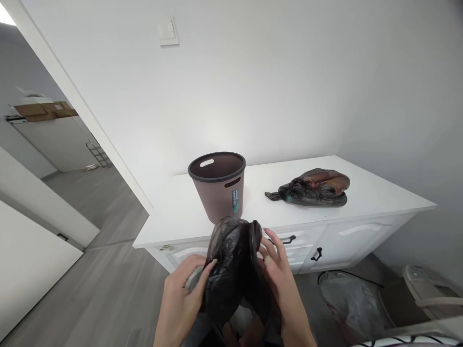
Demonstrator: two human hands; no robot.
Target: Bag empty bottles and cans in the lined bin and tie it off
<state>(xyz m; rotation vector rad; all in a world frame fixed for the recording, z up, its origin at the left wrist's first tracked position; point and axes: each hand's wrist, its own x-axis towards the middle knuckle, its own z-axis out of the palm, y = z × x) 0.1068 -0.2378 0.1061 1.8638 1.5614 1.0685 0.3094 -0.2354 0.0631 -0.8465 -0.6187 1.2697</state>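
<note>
Both my hands hold a crumpled black plastic bag (233, 262) in front of me, below the cabinet's edge. My left hand (183, 299) pinches the bag's left side with thumb and fingers closed on the film. My right hand (280, 274) grips the right side, its fingers partly spread along the plastic. Behind the bag an empty brown bin (218, 185) with a dark rim and handle slots stands upright on the white cabinet top (173, 217). A filled, tied dark bag (314, 188) lies on the cabinet to the right.
The cabinet has white drawers and doors with black handles (316, 254). A clear plastic bag (350, 301) and a white appliance (430, 284) sit on the grey floor at the right. An open doorway is at the left; a light switch (168, 31) is on the wall.
</note>
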